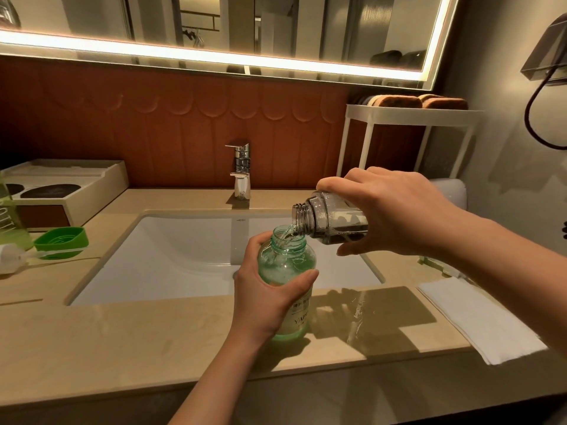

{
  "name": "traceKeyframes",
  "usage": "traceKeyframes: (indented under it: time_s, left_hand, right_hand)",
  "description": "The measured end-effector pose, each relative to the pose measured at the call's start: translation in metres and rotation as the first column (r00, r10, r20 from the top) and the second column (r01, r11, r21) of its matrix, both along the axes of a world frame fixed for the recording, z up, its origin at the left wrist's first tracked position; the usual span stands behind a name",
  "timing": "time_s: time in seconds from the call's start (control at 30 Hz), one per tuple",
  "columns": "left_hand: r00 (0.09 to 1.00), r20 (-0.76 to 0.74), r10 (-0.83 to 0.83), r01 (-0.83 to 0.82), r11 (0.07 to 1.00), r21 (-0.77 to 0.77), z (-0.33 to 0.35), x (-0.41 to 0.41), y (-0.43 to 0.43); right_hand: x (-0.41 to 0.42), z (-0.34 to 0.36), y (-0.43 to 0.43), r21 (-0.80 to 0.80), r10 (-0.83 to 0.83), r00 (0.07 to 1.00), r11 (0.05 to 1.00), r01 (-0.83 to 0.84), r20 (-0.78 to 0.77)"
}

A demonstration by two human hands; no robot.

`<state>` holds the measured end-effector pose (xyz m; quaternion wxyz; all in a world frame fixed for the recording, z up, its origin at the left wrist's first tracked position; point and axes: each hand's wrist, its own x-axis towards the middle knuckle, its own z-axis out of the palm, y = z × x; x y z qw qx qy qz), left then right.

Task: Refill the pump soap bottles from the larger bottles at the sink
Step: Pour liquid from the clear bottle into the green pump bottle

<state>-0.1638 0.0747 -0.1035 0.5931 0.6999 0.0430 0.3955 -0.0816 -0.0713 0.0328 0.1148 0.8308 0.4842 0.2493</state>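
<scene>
My left hand point(260, 302) grips a green see-through bottle point(287, 265) with a white label, standing upright on the counter's front edge by the sink, its neck uncapped. My right hand point(395, 213) holds a clear grey bottle point(331, 217) tipped on its side above it. A thin clear stream runs from the grey bottle's threaded mouth into the green bottle's neck. A white pump head point(13, 256) with its tube lies on the counter at far left, next to a green cap point(61, 242).
The white sink basin point(184, 256) and chrome tap point(241, 170) lie behind the bottles. A white organiser box point(70, 185) and a green bottle point(12, 216) stand at left. A folded white towel point(478, 317) hangs over the counter edge at right, below a white rack point(411, 124).
</scene>
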Motion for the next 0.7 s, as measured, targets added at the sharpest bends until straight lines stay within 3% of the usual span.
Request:
traceKeyframes:
  time_s: [0.7]
  left_hand:
    - [1.0, 0.0, 0.0, 0.0, 1.0, -0.006, -0.0004, 0.0004, 0.0001]
  right_hand:
    - [-0.0024, 0.003, 0.0004, -0.023, -0.012, 1.0, 1.0, 0.012, 0.012]
